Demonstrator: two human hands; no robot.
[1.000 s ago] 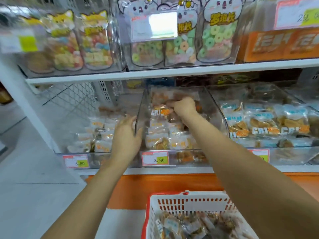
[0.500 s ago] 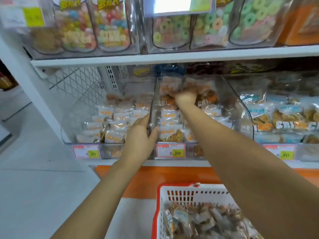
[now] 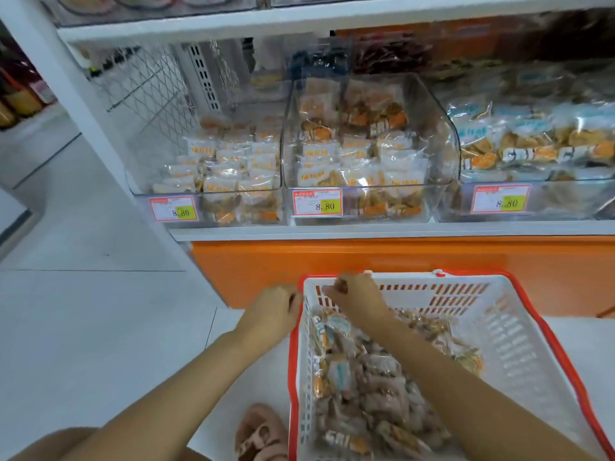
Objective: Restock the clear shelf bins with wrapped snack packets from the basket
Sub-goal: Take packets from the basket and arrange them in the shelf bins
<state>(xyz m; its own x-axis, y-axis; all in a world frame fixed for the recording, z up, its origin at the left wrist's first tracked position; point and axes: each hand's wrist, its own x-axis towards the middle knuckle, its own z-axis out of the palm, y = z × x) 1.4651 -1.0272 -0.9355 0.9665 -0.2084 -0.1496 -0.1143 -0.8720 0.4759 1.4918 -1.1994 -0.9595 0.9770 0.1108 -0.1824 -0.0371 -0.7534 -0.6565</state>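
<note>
The white basket with a red rim (image 3: 519,331) stands on the floor below the shelf, full of wrapped snack packets (image 3: 362,387). My right hand (image 3: 356,299) hangs inside it near the far wall, just above the packets, fingers loosely curled with nothing seen in them. My left hand (image 3: 274,309) is outside the basket at its far-left corner, with curled fingers against the rim; a grip is not plain. On the shelf, the middle clear bin (image 3: 446,141) holds orange-printed packets (image 3: 352,154). The left bin (image 3: 139,191) holds similar ones.
A third bin (image 3: 532,201) at the right holds blue-printed packets. Price tags reading 8.80 (image 3: 317,202) hang on the bin fronts. An orange base panel (image 3: 399,261) runs under the shelf. A sandalled foot (image 3: 261,434) stands left of the basket on the pale floor.
Both hands have come down from the middle shelf bin to the basket. The right hand left the packets in the bin, the left let go of the bin wall, and the view tilted down.
</note>
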